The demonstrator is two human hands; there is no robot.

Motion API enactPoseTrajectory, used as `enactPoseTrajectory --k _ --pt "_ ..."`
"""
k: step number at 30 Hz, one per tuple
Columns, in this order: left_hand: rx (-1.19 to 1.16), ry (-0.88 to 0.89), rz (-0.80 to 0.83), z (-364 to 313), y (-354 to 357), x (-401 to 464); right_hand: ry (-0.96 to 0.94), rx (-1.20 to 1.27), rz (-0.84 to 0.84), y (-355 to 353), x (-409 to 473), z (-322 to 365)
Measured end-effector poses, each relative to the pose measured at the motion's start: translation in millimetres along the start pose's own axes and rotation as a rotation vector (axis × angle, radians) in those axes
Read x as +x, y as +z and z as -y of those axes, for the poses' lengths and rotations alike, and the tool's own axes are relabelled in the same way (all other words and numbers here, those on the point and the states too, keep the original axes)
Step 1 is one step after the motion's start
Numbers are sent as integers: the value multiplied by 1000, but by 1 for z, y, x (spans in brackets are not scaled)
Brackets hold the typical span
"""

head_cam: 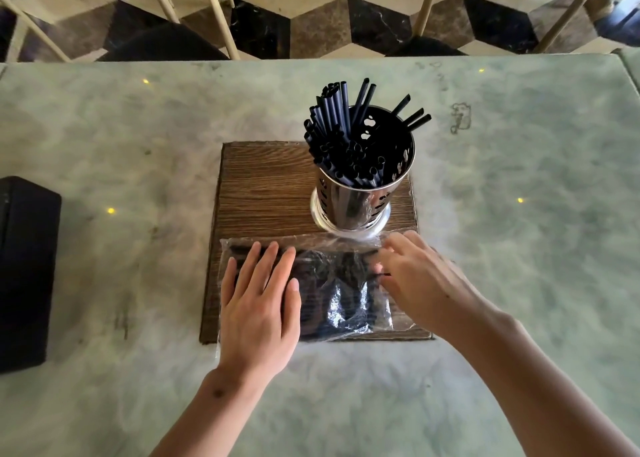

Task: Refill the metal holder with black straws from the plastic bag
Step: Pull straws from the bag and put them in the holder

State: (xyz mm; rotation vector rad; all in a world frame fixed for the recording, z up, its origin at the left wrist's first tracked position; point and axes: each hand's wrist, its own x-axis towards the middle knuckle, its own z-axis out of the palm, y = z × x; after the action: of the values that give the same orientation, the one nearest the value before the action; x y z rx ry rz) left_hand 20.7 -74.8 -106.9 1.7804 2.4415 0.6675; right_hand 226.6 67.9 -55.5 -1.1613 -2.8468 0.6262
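No readable text, label, brand or number anywhere in view.

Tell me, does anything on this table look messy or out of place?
Only slightly: the black straws in the metal holder are uneven, bunched on its left side, with a few splaying out over the right rim. Nothing looks spilled or damaged.

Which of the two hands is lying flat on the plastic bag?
The left hand: its fingers lie straight and flat on the plastic bag, pressing it down. The right hand works at the bag's right end, fingers curled and blurred.
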Motion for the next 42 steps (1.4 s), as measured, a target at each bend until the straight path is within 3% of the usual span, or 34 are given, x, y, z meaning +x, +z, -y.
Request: enactPoseTrajectory --k 7,10,12,15,17,19,22,26,30,36,42 --pt "-79 -16 -33 -2 0 4 42 402 -168 6 0 13" --pt "-69 -21 -58 -1 -2 5 267 331 -283 3 -9 8" --pt "-50 -37 -58 -1 -2 5 460 291 -244 2 -11 6" --pt "-21 -40 -35 -1 1 3 528 431 -156 4 -7 15" --pt "-6 -32 -28 0 3 2 503 640 -57 5 -4 22" --pt "-4 -13 -29 0 5 2 461 698 -74 5 -1 22" --pt "3 18 -37 2 5 3 356 598 -143 5 3 16" --pt "-9 16 -40 3 3 7 172 429 52 11 10 15" --pt "-26 19 -34 -1 2 7 19 157 130 12 19 19" --pt "-51 18 -30 -6 0 8 -130 67 106 5 27 28" --pt "-47 30 -45 -5 0 7 -226 -59 193 1 30 33"
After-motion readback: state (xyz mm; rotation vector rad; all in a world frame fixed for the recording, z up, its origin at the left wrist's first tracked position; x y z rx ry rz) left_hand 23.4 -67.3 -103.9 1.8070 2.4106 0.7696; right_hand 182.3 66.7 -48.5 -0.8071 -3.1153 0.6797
